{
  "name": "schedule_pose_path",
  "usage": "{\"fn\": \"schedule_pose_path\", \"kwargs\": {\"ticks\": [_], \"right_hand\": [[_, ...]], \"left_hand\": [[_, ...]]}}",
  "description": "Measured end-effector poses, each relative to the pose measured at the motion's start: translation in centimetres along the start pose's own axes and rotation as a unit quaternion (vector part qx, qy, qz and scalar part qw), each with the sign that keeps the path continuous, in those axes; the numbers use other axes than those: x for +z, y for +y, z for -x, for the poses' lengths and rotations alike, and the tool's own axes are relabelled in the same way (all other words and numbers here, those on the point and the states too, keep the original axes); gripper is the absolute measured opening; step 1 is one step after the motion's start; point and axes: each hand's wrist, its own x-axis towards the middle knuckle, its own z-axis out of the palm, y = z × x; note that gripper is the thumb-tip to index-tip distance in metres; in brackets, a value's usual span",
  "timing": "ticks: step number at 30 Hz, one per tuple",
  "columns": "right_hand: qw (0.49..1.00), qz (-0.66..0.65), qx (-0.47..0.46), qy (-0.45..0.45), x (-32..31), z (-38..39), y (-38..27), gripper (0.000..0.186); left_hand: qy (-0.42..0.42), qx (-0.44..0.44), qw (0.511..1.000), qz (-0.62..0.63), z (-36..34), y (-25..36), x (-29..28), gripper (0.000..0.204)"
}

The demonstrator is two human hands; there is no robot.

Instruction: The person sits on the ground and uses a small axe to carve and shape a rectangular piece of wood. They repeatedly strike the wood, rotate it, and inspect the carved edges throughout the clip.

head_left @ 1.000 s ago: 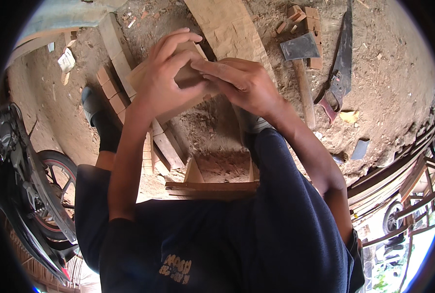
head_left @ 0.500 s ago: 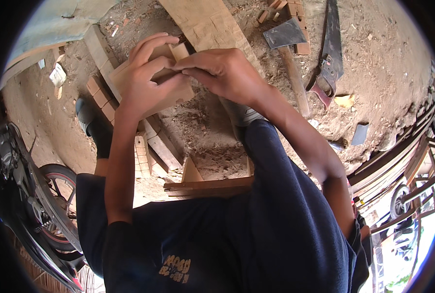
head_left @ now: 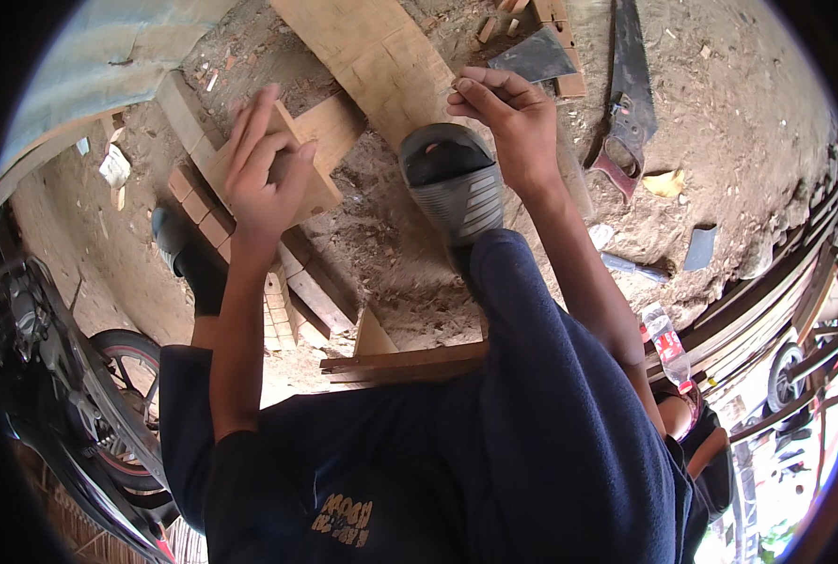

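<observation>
My left hand [head_left: 267, 179] is over a pale wooden piece [head_left: 317, 195], its index finger stretched up and its thumb apart from the other fingers. That piece lies across longer timber, with a flat board end [head_left: 334, 127] beside it. My right hand [head_left: 518, 117] is raised above the ground, thumb and fingertips pinched together. Whatever is between them is too small to name. Close under this hand are a hatchet's dark head [head_left: 534, 58] and my foot in a grey slide sandal [head_left: 461, 193]. The hatchet's handle is partly hidden by my right hand and forearm.
A wide plank [head_left: 367, 52] lies ahead on the dirt. To the right are a handsaw [head_left: 631, 108], a blade-like tool [head_left: 633, 267] and a plastic bottle [head_left: 665, 343]. Grooved wooden blocks [head_left: 198, 207] line the left, near a motorcycle [head_left: 71, 376]. Stacked timber [head_left: 748, 320] borders the right.
My hands were together over the wooden piece. My right hand has moved away to the right, still pinched, and my left fingers have lifted and spread. The sandal now shows fully.
</observation>
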Motion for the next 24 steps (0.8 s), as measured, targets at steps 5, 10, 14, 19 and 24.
{"fn": "schedule_pose_path", "kwargs": {"ticks": [5, 10, 14, 19, 24], "right_hand": [[1.000, -0.010, 0.008, -0.004, -1.2, 0.3, -0.2, 0.018], [1.000, -0.026, 0.005, 0.007, -1.5, 0.4, -0.2, 0.022], [0.999, -0.036, 0.010, 0.001, -1.9, 0.5, -0.1, 0.019], [0.999, -0.039, 0.028, 0.008, -2.4, 1.0, -0.3, 0.018], [0.999, -0.037, 0.032, -0.010, -2.1, 1.6, -0.1, 0.016]], "left_hand": [[-0.102, 0.015, 0.995, -0.016, 1.4, 0.7, -1.5, 0.052], [-0.142, -0.032, 0.986, -0.083, 2.1, 0.7, -1.9, 0.076], [-0.117, -0.057, 0.991, -0.037, 2.9, -0.2, -2.4, 0.092], [-0.196, -0.114, 0.973, -0.047, 2.5, 1.4, -4.3, 0.099], [-0.185, -0.126, 0.973, -0.055, 2.6, 1.9, -3.9, 0.101]]}}
